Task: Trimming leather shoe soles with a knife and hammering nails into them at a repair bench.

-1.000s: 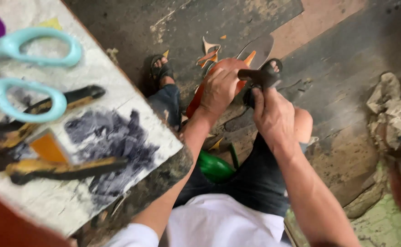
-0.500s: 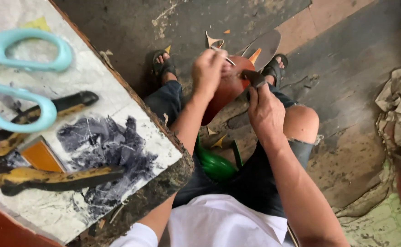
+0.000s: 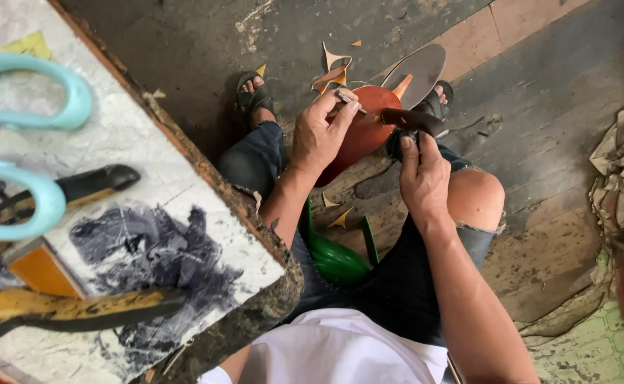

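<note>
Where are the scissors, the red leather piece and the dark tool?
scissors (image 3: pixel 49 203), head view, lower handle loop.
red leather piece (image 3: pixel 362 131), head view, its middle.
dark tool (image 3: pixel 411 121), head view, its handle above the right hand.

I see a smooth, reddish-brown leather piece with a soft sheen under my hands. The tool on it has a dark, matt handle. The floor is worn, rough grey wood planks. My worktop looks like chipped, stained white stone with a crumbling edge. The scissors have glossy pale-blue plastic handles. Crumpled beige cloth lies matt.
</note>
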